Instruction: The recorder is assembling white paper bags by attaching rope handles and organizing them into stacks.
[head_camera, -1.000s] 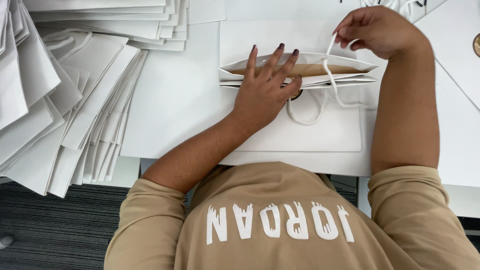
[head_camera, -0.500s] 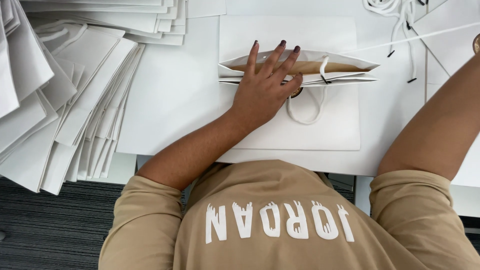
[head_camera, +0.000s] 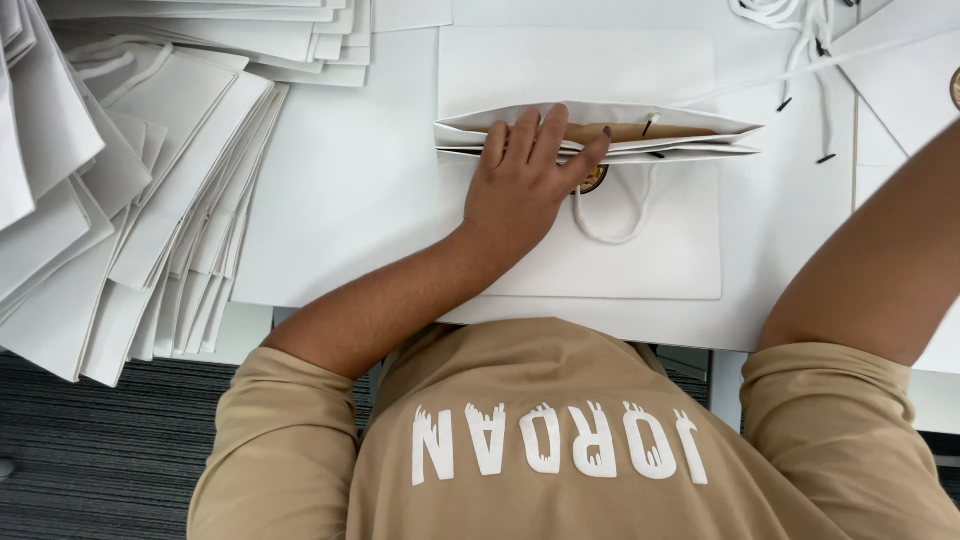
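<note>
A flat white paper bag (head_camera: 600, 260) lies on the white table in front of me, its mouth slightly open and showing a brown inside. My left hand (head_camera: 525, 185) lies palm down on the bag's upper edge with fingers spread, the thumb at the opening. A white cord handle loop (head_camera: 610, 230) hangs below the thumb, beside a small gold round seal (head_camera: 593, 180). A thin white cord (head_camera: 800, 68) runs from the bag's mouth up to the right. My right forearm (head_camera: 880, 270) reaches off the right edge; that hand is out of view.
A fanned stack of flat white paper bags (head_camera: 130, 200) covers the left side and overhangs the table edge. More bags (head_camera: 250, 25) lie at the top left. Loose white cords with black tips (head_camera: 800, 25) sit at the top right, next to another white bag (head_camera: 915, 85).
My right hand, which held a cord above the bag's right end, has moved away to the right and out of view. The cord now stretches up to the right. My left hand stays on the bag.
</note>
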